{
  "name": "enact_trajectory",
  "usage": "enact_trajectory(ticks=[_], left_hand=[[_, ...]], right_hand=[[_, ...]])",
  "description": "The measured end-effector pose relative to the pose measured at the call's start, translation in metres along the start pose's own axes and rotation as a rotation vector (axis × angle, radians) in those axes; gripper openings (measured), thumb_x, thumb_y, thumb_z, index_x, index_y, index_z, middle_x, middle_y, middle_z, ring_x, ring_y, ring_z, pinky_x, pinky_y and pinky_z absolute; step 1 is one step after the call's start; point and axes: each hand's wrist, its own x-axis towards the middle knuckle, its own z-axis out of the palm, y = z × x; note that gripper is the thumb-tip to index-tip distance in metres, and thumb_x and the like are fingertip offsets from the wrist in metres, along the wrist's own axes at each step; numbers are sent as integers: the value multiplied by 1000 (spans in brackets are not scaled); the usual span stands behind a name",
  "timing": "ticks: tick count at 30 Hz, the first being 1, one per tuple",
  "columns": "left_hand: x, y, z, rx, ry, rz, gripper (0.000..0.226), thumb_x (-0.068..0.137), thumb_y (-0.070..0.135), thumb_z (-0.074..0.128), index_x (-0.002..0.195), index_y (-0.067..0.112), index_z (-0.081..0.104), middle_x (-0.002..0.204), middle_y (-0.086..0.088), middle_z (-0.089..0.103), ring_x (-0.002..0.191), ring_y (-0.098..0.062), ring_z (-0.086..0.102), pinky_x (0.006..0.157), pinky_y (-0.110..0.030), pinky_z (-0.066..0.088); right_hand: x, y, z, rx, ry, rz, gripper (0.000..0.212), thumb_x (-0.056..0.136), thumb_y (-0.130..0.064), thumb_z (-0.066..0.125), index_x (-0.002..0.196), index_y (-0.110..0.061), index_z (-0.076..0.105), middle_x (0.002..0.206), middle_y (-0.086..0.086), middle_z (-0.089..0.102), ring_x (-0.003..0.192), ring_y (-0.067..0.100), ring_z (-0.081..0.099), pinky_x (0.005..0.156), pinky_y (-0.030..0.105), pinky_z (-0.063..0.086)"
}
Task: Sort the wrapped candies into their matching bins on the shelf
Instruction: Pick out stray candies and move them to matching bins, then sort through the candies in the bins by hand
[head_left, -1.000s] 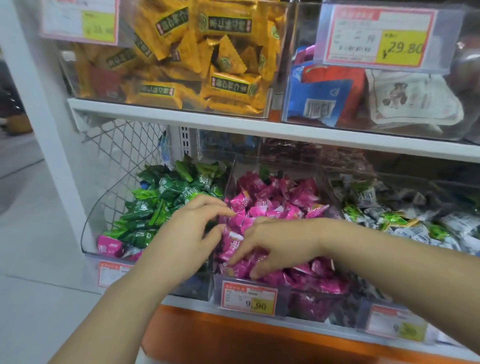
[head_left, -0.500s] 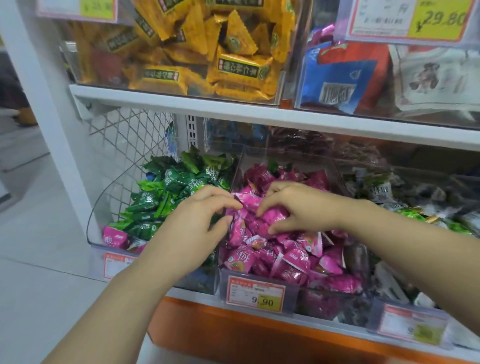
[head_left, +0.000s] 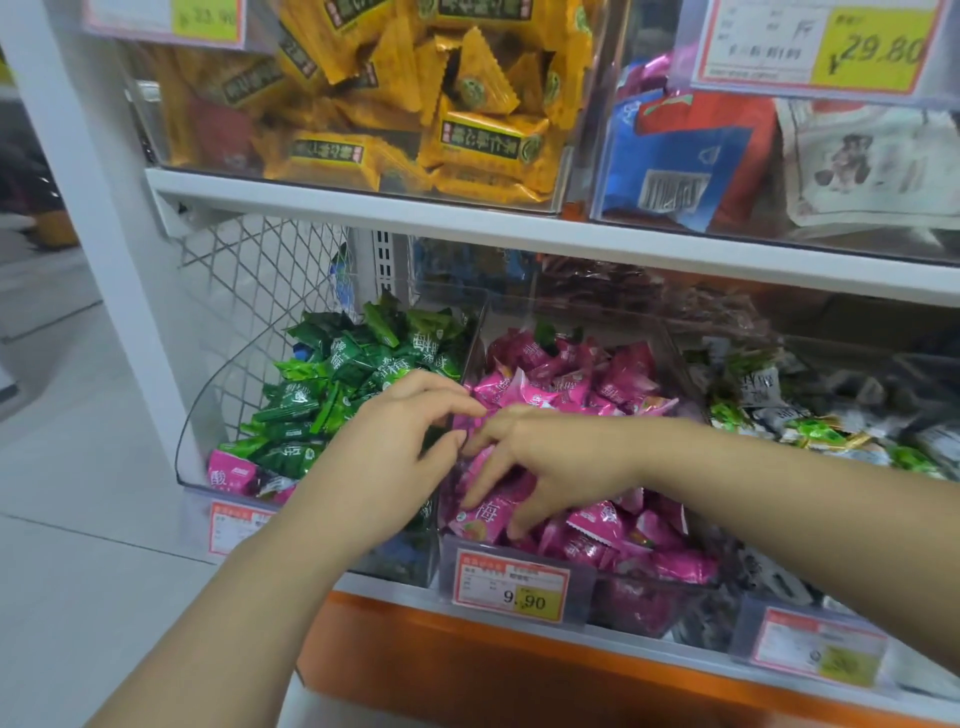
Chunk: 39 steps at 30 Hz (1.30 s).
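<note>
Shelf bins are pictured with pink candies pressed under the right hand's spread fingers, while a stray pink candy lies in the green bin, nearer the left hand, its curled grip unclear.

Front of green candy bin hidden behind left grip; whether its thumb and forefinger pinch a wrapper: cannot tell. Some fingertips of right grip sunk among pink candies. Top-right price tag and top-left price tag cut by upper edge. Small print on 9.90 tag unreadable. Lower-right tag blurred
</note>
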Motion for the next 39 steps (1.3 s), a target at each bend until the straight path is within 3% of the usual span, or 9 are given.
enact_trajectory(ticks=[5,8,10,16,22,27,32,36,39], left_hand=[[0,-1,0,9,-8,-5,26,91,17,57,111,31,66,115,21,50,98,7,48,85,3,28],[1,-1,1,3,2,-11,26,91,16,57,110,31,66,113,22,50,99,9,48,84,2,30],[2,-1,1,1,1,-9,25,91,17,57,109,32,66,112,23,50,100,11,47,84,2,31],[2,-1,0,-1,-21,-14,25,92,19,57,109,36,64,112,27,48,100,11,46,82,3,31],[3,-2,0,28,-8,-7,25,92,20,57,112,33,65,112,26,48,103,9,44,88,4,24],[7,12,2,83,78,55,26,91,17,57,111,30,66,111,22,50,104,3,43,93,-14,29],[8,44,19,-80,-156,98,23,92,20,58,109,33,66,104,17,57,90,3,57,81,-13,44],[13,70,36,-91,-418,119,23,91,33,60,113,38,64,109,21,60,100,8,55,91,-18,45],[25,86,42,-101,-531,128,26,90,38,60,116,38,64,117,17,59,109,2,53,100,-27,42]], right_hand=[[15,2,12,-160,-126,61,56,77,-46,71,129,-47,50,137,0,33,127,22,25,107,42,26],[20,4,15,-209,-41,16,37,76,-40,71,111,-39,61,120,0,43,117,21,34,99,43,35],[19,12,15,-202,66,-23,18,79,-26,65,97,-29,66,111,0,50,108,19,42,90,41,41],[15,35,6,-62,173,39,17,81,-16,65,96,-20,71,94,-5,50,96,12,46,87,31,41],[4,40,-8,52,278,110,26,79,-25,75,104,-23,71,99,-7,50,92,8,47,84,22,37],[-38,34,-14,145,341,167,32,76,-30,76,107,-31,69,123,-10,52,110,0,47,95,10,28],[-102,29,-1,234,492,325,20,79,-33,73,99,-34,70,110,-13,61,104,1,54,96,20,38],[-137,29,25,213,594,470,21,82,-34,68,103,-30,70,125,-9,56,118,9,48,105,32,35],[-149,28,46,326,659,505,24,84,-33,66,108,-28,68,135,-12,49,122,4,45,105,27,32]])
